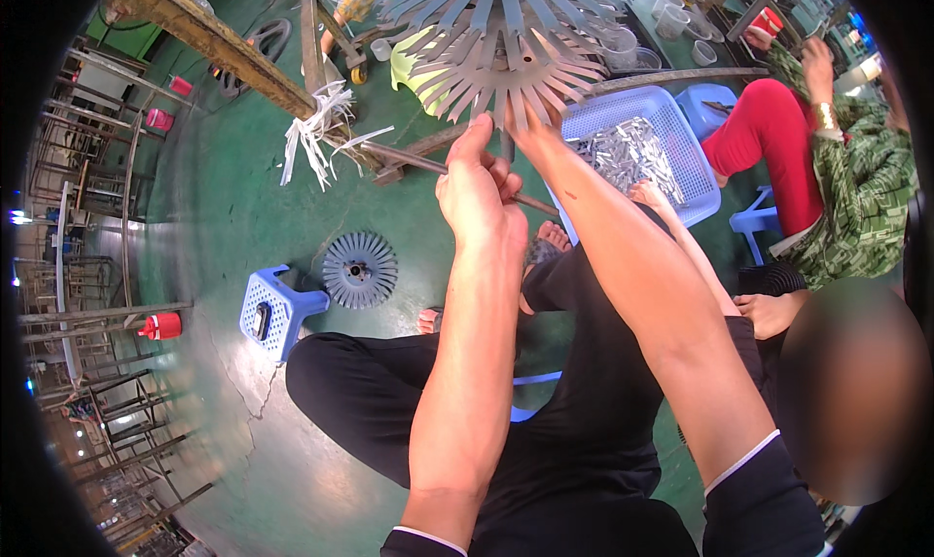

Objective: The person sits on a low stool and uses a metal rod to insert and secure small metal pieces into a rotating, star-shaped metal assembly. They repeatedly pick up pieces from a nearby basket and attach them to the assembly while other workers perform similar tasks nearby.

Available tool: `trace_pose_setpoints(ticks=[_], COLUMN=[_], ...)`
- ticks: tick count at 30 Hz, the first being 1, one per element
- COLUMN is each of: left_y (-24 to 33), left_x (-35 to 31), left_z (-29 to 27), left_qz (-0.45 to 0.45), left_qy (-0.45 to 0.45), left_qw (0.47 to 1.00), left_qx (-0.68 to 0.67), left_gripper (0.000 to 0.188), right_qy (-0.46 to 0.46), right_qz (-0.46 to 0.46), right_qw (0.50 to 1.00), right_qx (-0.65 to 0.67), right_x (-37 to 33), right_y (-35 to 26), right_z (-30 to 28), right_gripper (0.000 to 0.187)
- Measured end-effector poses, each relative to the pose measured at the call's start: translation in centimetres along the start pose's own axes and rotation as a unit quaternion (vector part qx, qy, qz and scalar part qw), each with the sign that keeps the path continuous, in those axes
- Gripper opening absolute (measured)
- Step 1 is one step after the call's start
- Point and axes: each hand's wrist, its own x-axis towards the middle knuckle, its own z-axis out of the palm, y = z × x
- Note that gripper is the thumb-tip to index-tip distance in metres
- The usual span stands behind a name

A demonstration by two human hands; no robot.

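Note:
A stack of dark metal discs with slotted, petal-like rims (545,75) hangs at the top centre, on an upright shaft. Below it my left hand (475,189) is closed around a thin metal rod (404,158) that slants down to the right. The left thumb points up, close to the lowest disc's blades. My right hand (535,127) reaches up to the underside of the same disc, near its middle. Its fingertips are hidden by the blades, so its grip does not show. A similar slotted disc (360,270) lies apart on the green floor.
A blue basket (702,210) of small metal pieces stands at the right. Beside it sits a person in red trousers (778,134); another person's hand (769,314) is closer. A blue stool (282,299) holds a small dark object. A rusty beam (214,41) with white ties crosses the upper left.

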Motion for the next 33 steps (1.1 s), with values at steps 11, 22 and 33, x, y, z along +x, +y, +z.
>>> trace_pose_setpoints(ticks=[11, 22, 33], left_y=[0.4, 2.1, 3.2], left_x=[0.7, -6.6, -14.1], left_z=[-0.8, -12.6, -14.6], left_qz=[0.004, 0.346, 0.218], left_qy=[-0.014, 0.047, -0.080], left_qw=[1.000, 0.844, 0.941], left_qx=[0.010, 0.407, 0.244], left_gripper=[0.019, 0.037, 0.035], right_qy=[0.025, 0.058, 0.038], right_qz=[-0.011, 0.008, -0.024], right_qw=[0.999, 0.997, 0.999], right_qx=[0.039, 0.045, 0.020], right_x=[0.9, 2.0, 1.6], right_y=[0.4, 0.7, 0.3], right_z=[-0.1, -0.2, -2.1], right_gripper=[0.026, 0.021, 0.019])
